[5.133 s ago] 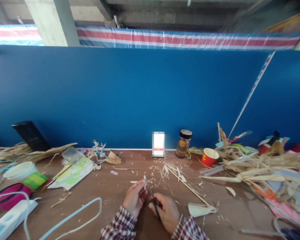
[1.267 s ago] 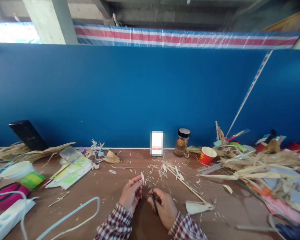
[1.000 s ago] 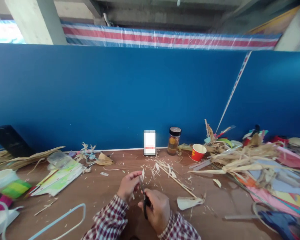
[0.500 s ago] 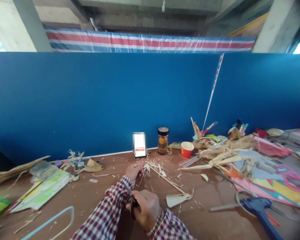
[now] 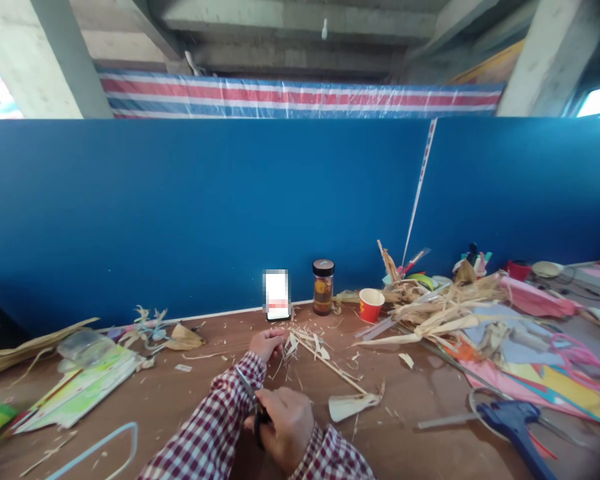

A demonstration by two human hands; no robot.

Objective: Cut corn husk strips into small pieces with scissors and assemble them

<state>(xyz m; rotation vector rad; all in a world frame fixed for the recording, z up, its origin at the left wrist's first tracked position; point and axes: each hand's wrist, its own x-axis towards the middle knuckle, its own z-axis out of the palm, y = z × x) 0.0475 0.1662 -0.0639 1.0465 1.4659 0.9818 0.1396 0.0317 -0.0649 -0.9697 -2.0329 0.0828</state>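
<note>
My right hand [image 5: 287,421] is closed around black-handled scissors [image 5: 250,389], their blades pointing up and left across my left sleeve. Farther forward, my left hand [image 5: 267,345] has its fingers curled together at the edge of a small heap of shredded pale husk strips [image 5: 293,347]. Whatever lies between those fingertips is too small to make out. A thin pale stalk [image 5: 337,375] runs from the heap toward the right. At its lower end lies a cream husk piece [image 5: 353,405] with a frayed tip.
A phone [image 5: 279,297] with a blurred screen leans on the blue partition [image 5: 205,220]. Beside it stand a black-lidded jar [image 5: 323,290] and a red paper cup [image 5: 371,307]. Dried husks [image 5: 445,310] and a blue glue gun [image 5: 513,423] lie right, painted paper [image 5: 75,390] left.
The view has tilted up slightly, so things sit a little lower at the top. Both hands keep nearly the same places; the scissors stay in my right hand.
</note>
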